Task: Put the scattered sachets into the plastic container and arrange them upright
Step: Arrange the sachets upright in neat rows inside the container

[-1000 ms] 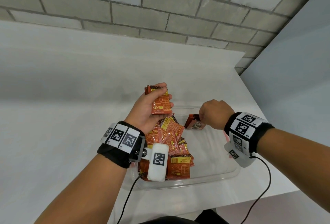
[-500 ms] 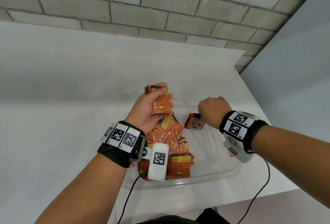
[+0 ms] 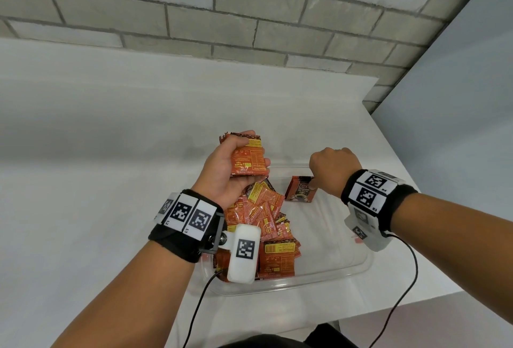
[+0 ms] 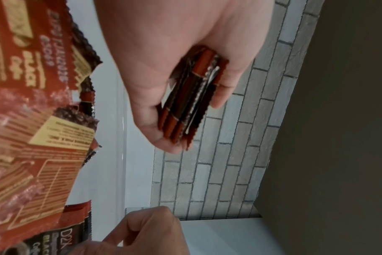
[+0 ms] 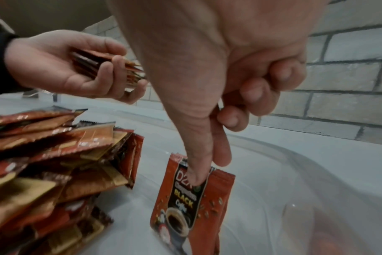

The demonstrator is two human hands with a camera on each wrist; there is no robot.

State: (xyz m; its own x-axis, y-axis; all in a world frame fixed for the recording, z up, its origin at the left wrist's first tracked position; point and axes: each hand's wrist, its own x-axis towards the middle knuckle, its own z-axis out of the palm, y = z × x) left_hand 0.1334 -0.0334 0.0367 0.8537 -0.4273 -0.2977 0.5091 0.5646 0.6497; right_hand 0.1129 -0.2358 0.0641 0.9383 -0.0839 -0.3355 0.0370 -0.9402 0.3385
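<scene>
**Sachets going upright in the container**

The right hand (image 3: 331,170) pinches one upright sachet (image 3: 301,189) inside the plastic container (image 3: 347,267); the left hand's (image 3: 224,172) grip clamps a sachet stack (image 3: 248,159) above the loose pile (image 3: 263,217); container on the worktop (image 3: 111,181).

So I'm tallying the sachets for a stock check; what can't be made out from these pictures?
- Pile of sachets: head view, left wrist camera covers part; overlaps hide the count.
- Stack in the left hand: left wrist view shows edges only; number unclear.
- Upright sachets pinched by the right hand: how many stand behind is hidden.
</scene>
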